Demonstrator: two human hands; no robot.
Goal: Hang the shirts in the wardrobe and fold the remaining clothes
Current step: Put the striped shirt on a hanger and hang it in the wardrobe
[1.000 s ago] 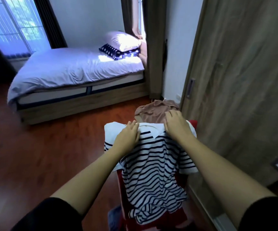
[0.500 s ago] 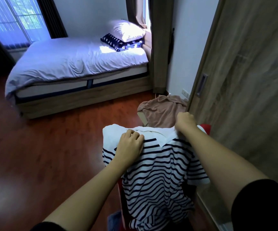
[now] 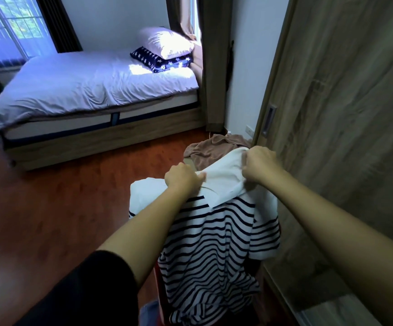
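A white shirt with dark stripes (image 3: 209,245) hangs in front of me, its lower part draped over something red. My left hand (image 3: 181,178) grips the shirt at the left of its white collar. My right hand (image 3: 259,164) pinches the collar's right side and holds it raised, so the white collar band stretches between both hands. A brown garment (image 3: 210,150) lies crumpled on a low surface just beyond the shirt. The wooden wardrobe door (image 3: 346,114) stands shut on my right, with a recessed handle (image 3: 269,122).
A bed (image 3: 92,90) with a pale cover and two pillows (image 3: 165,49) fills the far left. Red-brown wooden floor (image 3: 56,208) spreads between the bed and me. A blue piece of cloth (image 3: 149,312) peeks out at the bottom. Curtains hang at the windows.
Both hands have closed on the collar and lifted it; the right hand moved up and to the right, pulling the collar toward the wardrobe door.
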